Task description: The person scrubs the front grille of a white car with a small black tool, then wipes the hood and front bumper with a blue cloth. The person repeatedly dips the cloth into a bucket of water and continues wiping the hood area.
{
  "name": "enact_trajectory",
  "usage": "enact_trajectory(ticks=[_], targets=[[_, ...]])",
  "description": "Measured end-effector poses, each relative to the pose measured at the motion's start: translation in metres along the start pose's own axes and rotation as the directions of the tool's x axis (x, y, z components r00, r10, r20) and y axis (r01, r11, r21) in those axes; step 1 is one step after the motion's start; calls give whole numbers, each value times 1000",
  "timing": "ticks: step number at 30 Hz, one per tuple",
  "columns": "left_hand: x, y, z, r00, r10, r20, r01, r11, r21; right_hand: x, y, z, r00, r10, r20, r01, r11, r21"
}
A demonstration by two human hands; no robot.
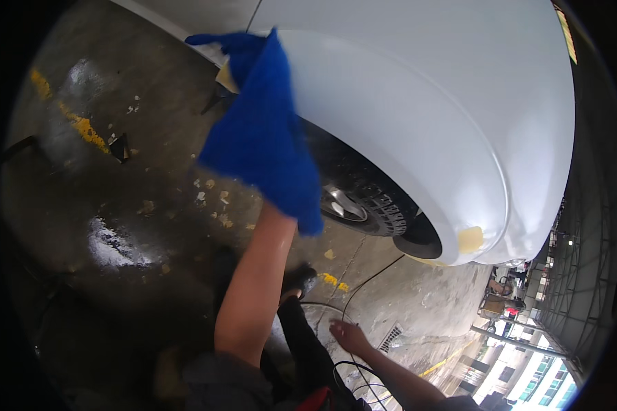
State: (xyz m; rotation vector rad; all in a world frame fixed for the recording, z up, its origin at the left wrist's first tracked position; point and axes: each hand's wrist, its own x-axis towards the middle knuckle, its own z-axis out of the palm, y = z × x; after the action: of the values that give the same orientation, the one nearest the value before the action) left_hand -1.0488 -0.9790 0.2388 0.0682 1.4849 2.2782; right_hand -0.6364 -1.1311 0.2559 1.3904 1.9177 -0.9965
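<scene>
A blue cloth point(257, 130) hangs over my left hand and hides its fingers; the bare left forearm point(257, 288) rises into it from below. The cloth lies against the lower edge of a white car's body panel point(391, 89), just ahead of the wheel arch. Beside its upper left part, a pale yellow patch point(226, 77) shows on the car's lower edge. My right hand point(349, 337) is low and away from the car, its fingers curled. Whether it holds anything is too small to make out. A thin black hose point(370, 282) passes close to it.
The car's tyre point(373, 198) sits under the arch, and another pale yellow patch point(470, 239) marks the panel near the bumper. Wet concrete floor point(164, 205) carries scraps and a worn yellow line point(82, 125). A floor drain point(391, 338) lies at the right, near the hose loops.
</scene>
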Motion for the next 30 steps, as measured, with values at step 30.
enact_trajectory(ticks=[30], targets=[[45,55,91,788,540,297,-562,433,705,-45,145,44,997,21,68,-39,962,269]])
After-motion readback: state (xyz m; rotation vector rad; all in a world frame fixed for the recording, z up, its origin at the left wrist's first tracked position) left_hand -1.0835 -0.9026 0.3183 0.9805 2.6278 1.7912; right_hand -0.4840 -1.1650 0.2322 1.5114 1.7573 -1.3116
